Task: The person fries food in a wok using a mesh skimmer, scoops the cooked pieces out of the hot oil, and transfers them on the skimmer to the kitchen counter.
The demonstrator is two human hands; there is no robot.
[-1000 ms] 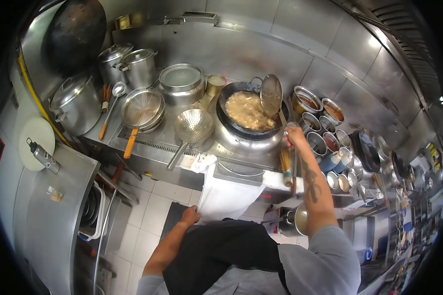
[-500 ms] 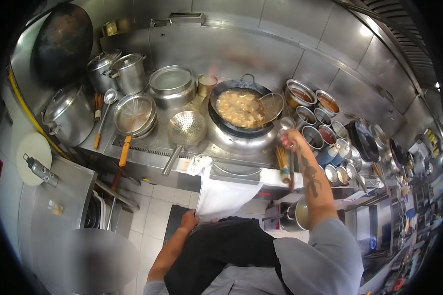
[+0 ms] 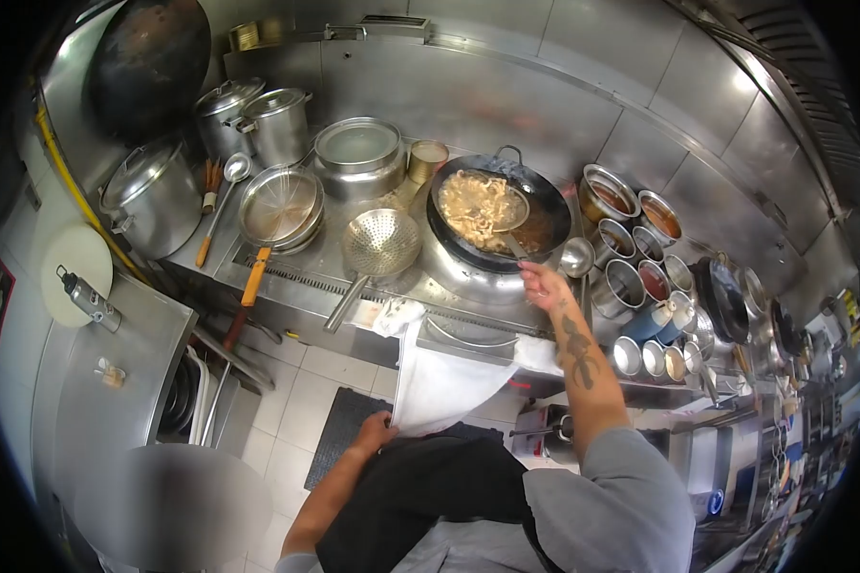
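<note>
My right hand (image 3: 543,284) is closed on the handle of a round strainer (image 3: 512,212), whose bowl sits in the black wok (image 3: 551,215). Pale brown food pieces (image 3: 475,203) lie in and beside the strainer, with brown liquid on the wok's right side. My left hand (image 3: 379,430) pinches the lower left edge of a white cloth (image 3: 444,377) that hangs from the counter's front. A ladle (image 3: 576,258) rests just right of the wok.
A perforated ladle (image 3: 380,243), stacked strainers (image 3: 281,207) and lidded pots (image 3: 158,191) stand left of the wok. Several sauce containers (image 3: 621,284) are on the right. A steel side table (image 3: 115,382) is at the left. A blurred round shape covers the lower left.
The strainer has gone from the wok's right rim into the food, and my right hand has moved nearer the wok. Food is gathered on the strainer. My left hand still holds the cloth.
</note>
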